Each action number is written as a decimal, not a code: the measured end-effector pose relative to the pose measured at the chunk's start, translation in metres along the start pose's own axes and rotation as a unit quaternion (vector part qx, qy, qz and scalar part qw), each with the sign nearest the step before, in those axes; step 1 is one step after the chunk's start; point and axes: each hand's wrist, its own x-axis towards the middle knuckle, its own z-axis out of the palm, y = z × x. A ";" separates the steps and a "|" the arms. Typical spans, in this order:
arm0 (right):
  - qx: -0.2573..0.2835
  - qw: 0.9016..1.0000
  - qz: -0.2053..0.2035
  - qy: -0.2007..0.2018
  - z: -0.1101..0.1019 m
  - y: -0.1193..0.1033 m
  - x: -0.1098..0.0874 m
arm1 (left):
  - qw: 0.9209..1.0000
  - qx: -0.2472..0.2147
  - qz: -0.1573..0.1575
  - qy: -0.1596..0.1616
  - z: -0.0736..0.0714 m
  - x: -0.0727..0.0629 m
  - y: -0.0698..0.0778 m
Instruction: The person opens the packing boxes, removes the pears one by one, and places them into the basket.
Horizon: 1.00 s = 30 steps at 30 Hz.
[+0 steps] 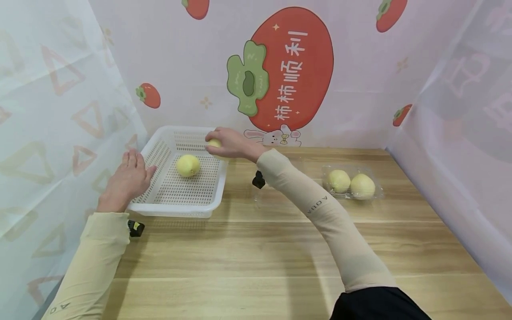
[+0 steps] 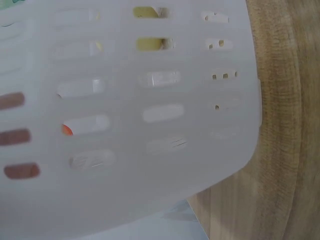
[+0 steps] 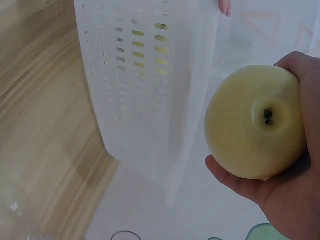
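In the head view my right hand grips a pale yellow pear over the far right corner of a white plastic basket. The right wrist view shows its fingers and thumb around the fruit, with the dark-pitted end facing the camera. Another yellow pear lies on the basket's perforated floor. My left hand has its fingers extended at the basket's left rim, holding nothing. Only the slotted outer wall fills most of the left wrist view; that hand is out of it.
Two more yellow pears sit in a clear plastic box on the right side of the wooden table. Beneath the right forearm lies another clear plastic piece, partly covered. Printed sheets enclose the back and both sides.
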 end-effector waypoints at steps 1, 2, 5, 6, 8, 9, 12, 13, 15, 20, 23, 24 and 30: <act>0.004 1.000 0.003 -0.003 0.001 0.000 0.003 | 1.000 0.001 -0.001 -0.001 0.000 0.000 -0.001; 0.005 1.000 0.006 -0.006 0.003 0.000 0.006 | 1.000 0.000 -0.002 -0.002 0.000 0.000 -0.001; 0.004 1.000 0.016 -0.016 0.009 0.001 0.015 | 1.000 0.001 -0.001 -0.004 0.000 0.000 -0.003; 0.004 1.000 0.019 -0.018 0.010 0.002 0.018 | 1.000 0.001 -0.001 -0.004 -0.001 0.000 -0.003; -0.002 1.000 0.024 -0.018 0.013 0.002 0.024 | 1.000 0.002 0.004 -0.004 -0.001 0.000 -0.003; -0.002 0.999 0.026 -0.018 0.014 0.003 0.026 | 1.000 0.003 0.005 -0.005 -0.001 0.000 -0.003; 0.003 0.999 0.028 -0.025 0.019 0.004 0.033 | 1.000 0.006 0.006 -0.010 -0.002 0.001 -0.001; 0.005 0.999 0.028 -0.029 0.021 0.005 0.034 | 1.000 0.007 0.004 -0.011 -0.001 0.002 -0.001; 0.013 0.999 0.027 -0.038 0.027 0.007 0.038 | 1.000 0.010 -0.001 -0.015 -0.001 0.002 0.000; 0.007 0.998 0.028 -0.052 0.041 0.009 0.043 | 1.000 0.015 0.006 -0.011 -0.001 0.003 0.004; 0.001 0.998 0.030 -0.063 0.052 0.011 0.047 | 1.000 0.018 0.010 -0.005 -0.001 0.003 0.004; -0.002 0.997 0.031 -0.067 0.056 0.012 0.049 | 1.000 0.017 0.008 -0.005 -0.001 0.002 0.004; -0.035 0.995 0.043 -0.084 0.070 0.015 0.058 | 1.000 0.012 -0.003 -0.007 0.000 0.001 0.002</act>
